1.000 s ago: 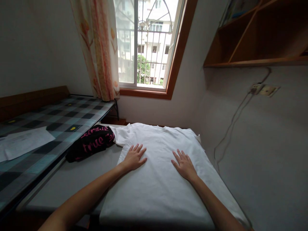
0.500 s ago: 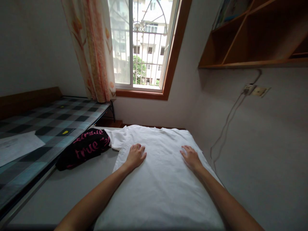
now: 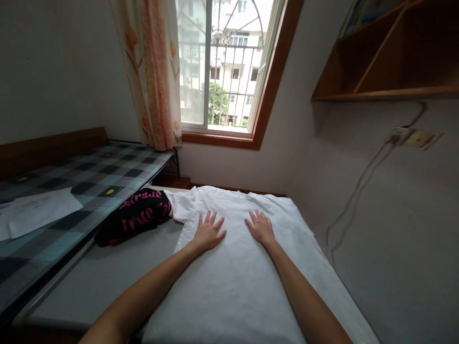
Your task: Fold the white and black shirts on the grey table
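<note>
A white shirt (image 3: 236, 282) is spread over the table, one sleeve reaching left. My left hand (image 3: 210, 232) lies on its upper left part with the fingers spread. To the right, my right hand (image 3: 260, 226) rests on the same cloth, fingers also apart. Neither hand grips anything. Beside the sleeve lies a bundled black cloth (image 3: 136, 217) with pink lettering, touching or nearly touching the white fabric.
A bed with a checked mattress (image 3: 96, 174) stands on the left, carrying white paper (image 3: 43, 210). The table's bare top (image 3: 100, 282) shows near it. Cables (image 3: 353, 198) hang along the right wall below a wooden shelf (image 3: 383, 95).
My right hand has moved left across the shirt, nearer my left hand. The fingers of both hands are spread wider. The camera view has shifted slightly to the left.
</note>
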The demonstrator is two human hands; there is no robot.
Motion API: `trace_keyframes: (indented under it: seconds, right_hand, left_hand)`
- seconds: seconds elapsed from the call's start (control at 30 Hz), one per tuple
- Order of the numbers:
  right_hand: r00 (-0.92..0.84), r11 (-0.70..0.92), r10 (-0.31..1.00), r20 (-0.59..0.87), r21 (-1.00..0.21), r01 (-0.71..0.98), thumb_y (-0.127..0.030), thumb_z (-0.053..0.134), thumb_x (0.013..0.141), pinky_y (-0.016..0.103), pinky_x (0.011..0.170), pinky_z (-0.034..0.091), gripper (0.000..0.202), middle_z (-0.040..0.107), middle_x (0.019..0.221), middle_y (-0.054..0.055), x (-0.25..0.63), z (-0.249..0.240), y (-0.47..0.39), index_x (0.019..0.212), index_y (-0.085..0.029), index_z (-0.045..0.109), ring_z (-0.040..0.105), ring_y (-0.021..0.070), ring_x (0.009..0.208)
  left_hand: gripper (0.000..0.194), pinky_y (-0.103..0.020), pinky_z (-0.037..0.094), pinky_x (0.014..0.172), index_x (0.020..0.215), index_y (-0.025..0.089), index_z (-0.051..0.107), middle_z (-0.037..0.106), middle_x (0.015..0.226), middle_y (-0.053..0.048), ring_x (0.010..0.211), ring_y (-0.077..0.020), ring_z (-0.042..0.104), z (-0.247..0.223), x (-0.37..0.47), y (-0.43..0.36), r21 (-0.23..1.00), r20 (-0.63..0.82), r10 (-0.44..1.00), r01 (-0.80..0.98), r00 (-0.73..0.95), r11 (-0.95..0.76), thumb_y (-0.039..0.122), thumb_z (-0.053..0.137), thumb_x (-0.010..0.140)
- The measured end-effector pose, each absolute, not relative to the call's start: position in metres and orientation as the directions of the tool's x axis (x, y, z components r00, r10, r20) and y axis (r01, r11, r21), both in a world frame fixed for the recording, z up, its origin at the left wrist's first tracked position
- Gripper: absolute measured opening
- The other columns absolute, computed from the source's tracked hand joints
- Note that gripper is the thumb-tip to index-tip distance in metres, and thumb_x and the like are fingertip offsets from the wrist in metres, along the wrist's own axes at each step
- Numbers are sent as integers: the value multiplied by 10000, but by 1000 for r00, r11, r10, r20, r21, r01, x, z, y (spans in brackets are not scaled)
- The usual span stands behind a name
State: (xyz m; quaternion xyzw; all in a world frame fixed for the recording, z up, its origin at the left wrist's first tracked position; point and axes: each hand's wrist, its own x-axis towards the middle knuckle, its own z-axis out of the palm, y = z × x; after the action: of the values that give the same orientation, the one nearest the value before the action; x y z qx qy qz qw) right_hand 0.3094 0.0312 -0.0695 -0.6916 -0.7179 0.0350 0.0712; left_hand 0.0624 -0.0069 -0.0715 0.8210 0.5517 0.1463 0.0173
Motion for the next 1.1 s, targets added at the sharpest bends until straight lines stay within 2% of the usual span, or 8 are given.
trace_keyframes:
  seconds: [0.17, 0.37, 0.5, 0.63, 0.73, 0.8, 0.93, 1.1]
  right_hand:
    - [4, 2, 998, 55, -115, 993, -573, 292, 941, 445, 1140, 165, 629, 279, 1558, 82, 329, -67, 36, 1479, -254, 353, 219, 273, 1431]
    - [26, -18, 997, 76, -108, 994, -541, 305, 944, 452, 1133, 192, 610, 299, 1549, 90, 345, -71, 40, 1471, -241, 372, 238, 280, 1425]
    - [36, -27, 995, 90, -106, 994, -522, 320, 947, 436, 1136, 192, 596, 309, 1546, 83, 344, -71, 38, 1462, -229, 389, 247, 265, 1422]
    - [41, -30, 994, 105, -106, 994, -488, 337, 952, 402, 1139, 193, 571, 332, 1535, 82, 343, -69, 35, 1445, -211, 418, 266, 252, 1415]
    - [34, -23, 994, 102, -113, 993, -480, 338, 955, 398, 1140, 189, 566, 337, 1532, 84, 344, -69, 35, 1446, -208, 418, 265, 252, 1416]
    - [26, -15, 995, 98, -114, 993, -477, 339, 957, 400, 1140, 187, 565, 333, 1534, 86, 345, -69, 35, 1447, -207, 416, 259, 254, 1418]
    - [18, -8, 995, 98, -103, 995, -461, 342, 960, 408, 1140, 186, 553, 339, 1531, 89, 346, -71, 36, 1445, -205, 418, 260, 255, 1418]
    - [-4, 16, 992, 124, -94, 995, -424, 346, 965, 425, 1132, 203, 533, 366, 1512, 119, 346, -72, 33, 1427, -178, 445, 285, 275, 1406]
  left_hand:
    - [617, -611, 82, 1121, 1434, 278, 410, 321, 1532, -130, 1424, -371, 204, -68, 77, 6, 208, 201, 905, 887, 374, -413, 591, 344, 906]
    - [613, -618, 91, 1123, 1417, 254, 433, 342, 1518, -140, 1415, -372, 224, -72, 96, 11, 220, 247, 895, 878, 372, -426, 584, 374, 905]
    - [495, -544, 192, 1130, 1326, 253, 528, 444, 1454, -106, 1370, -312, 330, -66, 92, 15, 259, 284, 889, 864, 359, -431, 513, 407, 923]
    - [347, -370, 353, 1058, 1207, 216, 609, 560, 1336, -86, 1237, -215, 489, -47, 58, 40, 345, 335, 929, 897, 158, -277, 332, 421, 940]
    - [339, -440, 296, 1088, 1205, 226, 607, 542, 1361, -85, 1317, -254, 404, -40, 14, 61, 298, 378, 925, 951, -38, -82, 247, 429, 917]
    - [362, -444, 305, 1076, 1223, 217, 600, 544, 1359, -99, 1313, -267, 409, -43, -12, 69, 275, 320, 938, 960, -135, 45, 238, 403, 920]
    - [407, -410, 319, 1062, 1274, 158, 565, 567, 1322, -144, 1246, -265, 479, -56, -35, 71, 186, 248, 960, 979, -130, 85, 273, 385, 928]
    - [444, -431, 264, 1107, 1312, 180, 533, 457, 1443, -132, 1351, -275, 368, -61, -25, 69, 178, 283, 948, 979, -144, 95, 349, 390, 927]
